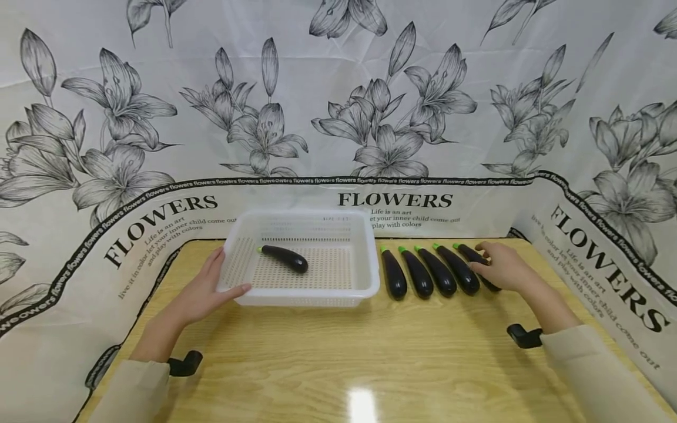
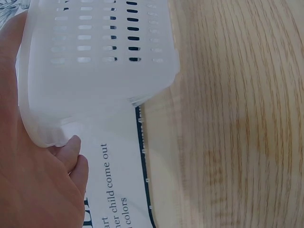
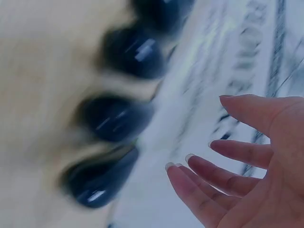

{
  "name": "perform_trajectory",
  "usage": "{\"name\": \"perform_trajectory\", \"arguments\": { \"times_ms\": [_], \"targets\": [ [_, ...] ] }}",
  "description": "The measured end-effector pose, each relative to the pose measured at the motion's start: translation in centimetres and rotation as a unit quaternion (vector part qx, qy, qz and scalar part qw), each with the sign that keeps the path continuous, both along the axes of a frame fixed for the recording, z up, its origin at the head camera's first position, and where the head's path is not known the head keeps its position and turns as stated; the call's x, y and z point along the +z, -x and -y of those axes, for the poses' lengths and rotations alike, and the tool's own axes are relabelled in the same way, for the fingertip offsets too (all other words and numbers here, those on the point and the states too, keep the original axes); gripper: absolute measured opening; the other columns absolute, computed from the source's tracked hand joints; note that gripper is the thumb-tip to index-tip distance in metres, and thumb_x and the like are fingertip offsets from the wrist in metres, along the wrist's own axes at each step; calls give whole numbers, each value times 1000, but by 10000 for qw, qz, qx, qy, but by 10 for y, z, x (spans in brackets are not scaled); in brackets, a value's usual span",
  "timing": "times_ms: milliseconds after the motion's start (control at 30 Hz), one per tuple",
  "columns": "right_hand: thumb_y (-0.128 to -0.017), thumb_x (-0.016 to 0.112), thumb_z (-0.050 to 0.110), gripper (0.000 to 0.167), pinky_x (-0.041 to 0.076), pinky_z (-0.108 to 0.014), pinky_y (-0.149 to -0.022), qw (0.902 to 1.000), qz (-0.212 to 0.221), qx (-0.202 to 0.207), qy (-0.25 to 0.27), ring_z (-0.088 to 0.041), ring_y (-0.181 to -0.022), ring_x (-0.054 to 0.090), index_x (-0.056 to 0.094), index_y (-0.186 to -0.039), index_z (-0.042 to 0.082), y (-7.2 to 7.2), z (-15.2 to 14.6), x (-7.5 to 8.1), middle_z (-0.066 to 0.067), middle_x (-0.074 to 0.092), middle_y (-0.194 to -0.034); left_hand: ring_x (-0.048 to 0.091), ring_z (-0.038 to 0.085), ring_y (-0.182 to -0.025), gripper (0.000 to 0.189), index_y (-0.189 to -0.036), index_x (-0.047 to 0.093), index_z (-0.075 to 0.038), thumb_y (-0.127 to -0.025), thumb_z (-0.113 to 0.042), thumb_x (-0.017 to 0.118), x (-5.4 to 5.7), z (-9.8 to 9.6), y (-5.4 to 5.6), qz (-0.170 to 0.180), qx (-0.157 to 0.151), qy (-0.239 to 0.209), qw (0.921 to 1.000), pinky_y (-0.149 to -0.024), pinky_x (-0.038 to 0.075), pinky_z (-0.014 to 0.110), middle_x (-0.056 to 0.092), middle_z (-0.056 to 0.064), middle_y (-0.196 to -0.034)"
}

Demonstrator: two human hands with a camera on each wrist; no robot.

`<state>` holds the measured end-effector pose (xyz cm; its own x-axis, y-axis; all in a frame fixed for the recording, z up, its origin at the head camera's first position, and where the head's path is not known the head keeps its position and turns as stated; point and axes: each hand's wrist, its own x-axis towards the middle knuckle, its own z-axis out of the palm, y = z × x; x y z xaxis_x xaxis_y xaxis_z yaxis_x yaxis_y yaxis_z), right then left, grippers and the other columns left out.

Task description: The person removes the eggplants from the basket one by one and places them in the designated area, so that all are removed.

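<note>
A white perforated plastic basket (image 1: 307, 298) stands on the table, with one dark purple eggplant (image 1: 285, 259) lying inside it. My left hand (image 1: 203, 286) grips the basket's left end, thumb over the front rim; in the left wrist view the fingertips (image 2: 71, 147) show curled beneath the rim. To the right of the basket, several eggplants (image 1: 439, 273) lie in a row with green stem ends pointing away. Over the rightmost eggplant (image 1: 469, 254) hovers my right hand (image 1: 502, 267), fingers spread and holding nothing. The right wrist view shows blurred eggplants (image 3: 99, 178) beside the open hand.
The light wood table (image 1: 328, 358) spreads out in front of the basket and the row. White cloth (image 1: 296, 194) with flower prints and lettering hangs along the back and both sides. Black wrist mounts (image 1: 185, 363) stick out from both forearms.
</note>
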<state>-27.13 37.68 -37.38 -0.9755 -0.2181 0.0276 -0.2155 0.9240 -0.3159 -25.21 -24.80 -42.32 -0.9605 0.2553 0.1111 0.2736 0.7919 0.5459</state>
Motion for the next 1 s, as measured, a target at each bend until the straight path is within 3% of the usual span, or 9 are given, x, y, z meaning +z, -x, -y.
{"name": "perform_trajectory", "arguments": {
  "times_ms": [233, 500, 600, 767, 1000],
  "targets": [
    [-104, 61, 28, 56, 50, -63, -92, 9984, -310, 475, 76, -48, -115, 58, 48, -143, -10, -13, 83, 30, -34, 54, -133, 25, 55, -146, 111, -164, 2, -2, -94, -62, 64, -2, 2, -1, 13, -29, -18, 10000, -110, 30, 74, 0, 24, -169],
    [-103, 63, 31, 55, 52, -59, -95, 9949, -527, 865, 26, -40, -122, 59, 52, -147, 1, -19, 161, 40, -24, 55, -141, 30, 54, -144, 112, -164, 2, -2, -93, -64, 62, -3, 4, 2, 10, -17, 34, 10000, -110, 33, 72, 1, 23, -170],
    [-102, 64, 31, 56, 51, -57, -99, 9924, -515, 1107, 154, -38, -125, 57, 51, -147, 1, -14, 186, 40, -21, 55, -142, 27, 55, -146, 112, -164, 0, -1, -94, -65, 61, -2, 5, 4, 7, 18, 112, 9999, -111, 31, 71, 0, 24, -170],
    [-102, 64, 35, 58, 54, -50, -94, 9882, -397, 1471, 152, -31, -121, 59, 50, -149, 4, -7, 219, 32, -16, 56, -139, 31, 54, -144, 112, -164, 1, -3, -93, -64, 63, 0, 7, 4, 10, 28, 50, 10000, -110, 32, 73, 1, 23, -170],
    [-102, 64, 32, 58, 53, -51, -100, 9870, -74, 1559, 397, -33, -127, 57, 48, -151, 5, 6, 254, 14, -17, 53, -144, 26, 52, -147, 112, -165, 2, -5, -92, -65, 63, -1, 3, 5, 61, -28, -79, 9999, -112, 29, 72, -1, 20, -170]
  ]
}}
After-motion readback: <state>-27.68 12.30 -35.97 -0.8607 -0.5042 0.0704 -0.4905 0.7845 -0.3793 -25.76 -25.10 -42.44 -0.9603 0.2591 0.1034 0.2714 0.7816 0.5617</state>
